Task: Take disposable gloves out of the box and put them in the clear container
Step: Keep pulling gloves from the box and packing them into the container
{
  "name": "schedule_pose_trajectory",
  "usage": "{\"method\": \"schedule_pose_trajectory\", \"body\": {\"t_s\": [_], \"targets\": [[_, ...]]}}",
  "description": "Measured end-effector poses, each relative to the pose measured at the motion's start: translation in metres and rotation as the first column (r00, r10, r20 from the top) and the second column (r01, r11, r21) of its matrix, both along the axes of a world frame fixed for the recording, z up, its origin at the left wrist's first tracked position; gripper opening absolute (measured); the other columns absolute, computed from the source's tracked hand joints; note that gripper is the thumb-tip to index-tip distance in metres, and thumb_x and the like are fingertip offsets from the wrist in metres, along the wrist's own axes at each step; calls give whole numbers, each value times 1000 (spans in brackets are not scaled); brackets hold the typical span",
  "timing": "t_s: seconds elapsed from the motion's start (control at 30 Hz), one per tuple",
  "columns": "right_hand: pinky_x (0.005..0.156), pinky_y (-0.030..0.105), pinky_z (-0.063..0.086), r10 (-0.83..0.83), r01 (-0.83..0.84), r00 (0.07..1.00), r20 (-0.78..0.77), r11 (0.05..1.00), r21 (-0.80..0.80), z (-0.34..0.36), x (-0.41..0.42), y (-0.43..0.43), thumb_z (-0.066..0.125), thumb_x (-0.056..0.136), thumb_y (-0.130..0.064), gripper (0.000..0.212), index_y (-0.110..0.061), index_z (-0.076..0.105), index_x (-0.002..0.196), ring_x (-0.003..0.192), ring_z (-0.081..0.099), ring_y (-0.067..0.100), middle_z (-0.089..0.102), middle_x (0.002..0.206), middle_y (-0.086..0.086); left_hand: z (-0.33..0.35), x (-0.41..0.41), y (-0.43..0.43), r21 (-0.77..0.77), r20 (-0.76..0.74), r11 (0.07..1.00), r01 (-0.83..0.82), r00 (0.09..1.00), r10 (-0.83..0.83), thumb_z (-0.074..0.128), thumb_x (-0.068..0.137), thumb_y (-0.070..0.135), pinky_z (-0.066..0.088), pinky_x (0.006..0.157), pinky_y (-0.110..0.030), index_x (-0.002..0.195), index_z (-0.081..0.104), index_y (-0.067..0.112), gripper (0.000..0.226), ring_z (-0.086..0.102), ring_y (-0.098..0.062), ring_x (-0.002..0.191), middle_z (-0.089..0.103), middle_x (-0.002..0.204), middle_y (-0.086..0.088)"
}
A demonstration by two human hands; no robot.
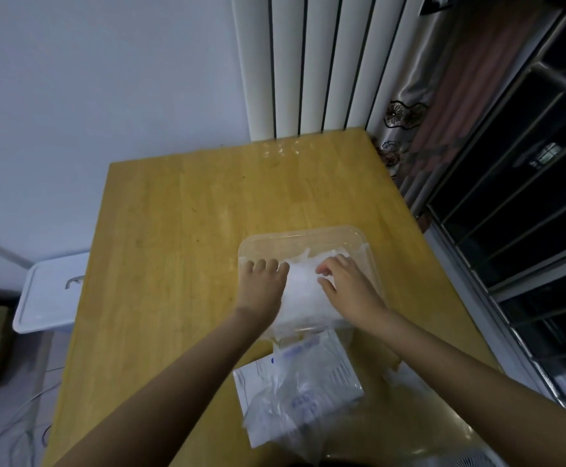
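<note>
Both hands were in the clear container (pixel 308 232), on the stack of gloves (pixel 303 294).
- Left hand (pixel 263 286): fingers (pixel 261 266) nearly straight, laid along the stack's left edge between it and the container wall, holding nothing.
- Right hand (pixel 350 288): fingers (pixel 330 267) bent, tips on top of the stack at its right side. Couldn't tell if they were pinching a glove or only pressing.
- The gloves were a white, translucent, folded wad filling most of the container, lying between the two sets of fingers and reaching past the fingertips towards the far wall.
- The box (pixel 339 372) lay flat on the tabletop (pixel 180 230), on the wrist side of the fingers, just beside the container's near edge. It was white with blue print, too blurred to read. A crumpled clear plastic bag (pixel 275 409) lay over it.
- A white lidded bin (pixel 49 291) stood off the tabletop, well to the left of the left fingers.
- Well beyond the fingertips stood a white radiator (pixel 308 62), with a patterned curtain (pixel 443 96) to its right.
</note>
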State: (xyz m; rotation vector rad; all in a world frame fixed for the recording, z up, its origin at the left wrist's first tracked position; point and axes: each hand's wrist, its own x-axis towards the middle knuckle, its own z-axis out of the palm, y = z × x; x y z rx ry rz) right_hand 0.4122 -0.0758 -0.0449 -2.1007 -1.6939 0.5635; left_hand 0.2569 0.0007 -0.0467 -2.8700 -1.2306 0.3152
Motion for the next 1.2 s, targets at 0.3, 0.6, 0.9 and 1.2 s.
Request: {"method": "schedule_pose_trajectory", "body": {"t_s": [0.3,0.6,0.9,1.2], "targets": [[71,22,52,408,-440,885,225,890,118,-11,-35,-84,43,95,-32,23,-20,61,102,83,60,8,66,95,-4,6,-67,-76,177,438,941,290,832,-339,41,77,13,34,59,-25,91,50,17,17,49,-17,61,55,78,0],[94,24,35,268,-246,959,88,947,-208,-37,-41,-89,54,92,-34,41,-17,46,129,120,46,19,49,129,2,-20,-90,-111,-239,-146,971,-20,989,-16,39,95,53,39,87,-35,135,38,15,55,50,-28,110,47,127,-7],[67,27,44,174,-180,983,-49,965,-190,-16,-42,-97,49,98,-27,15,-18,47,86,78,56,13,55,83,-3,-20,-79,-120,-318,-66,932,-173,985,160,46,96,28,38,88,-33,118,50,16,25,55,-24,111,59,121,-4],[80,25,47,96,-122,983,-154,978,-168,37,-29,-92,50,97,-22,31,-15,44,127,103,56,13,56,119,1,31,-75,-94,-436,452,899,-49,851,266,57,93,23,40,65,-15,88,58,20,6,53,-9,79,56,89,7]]}}
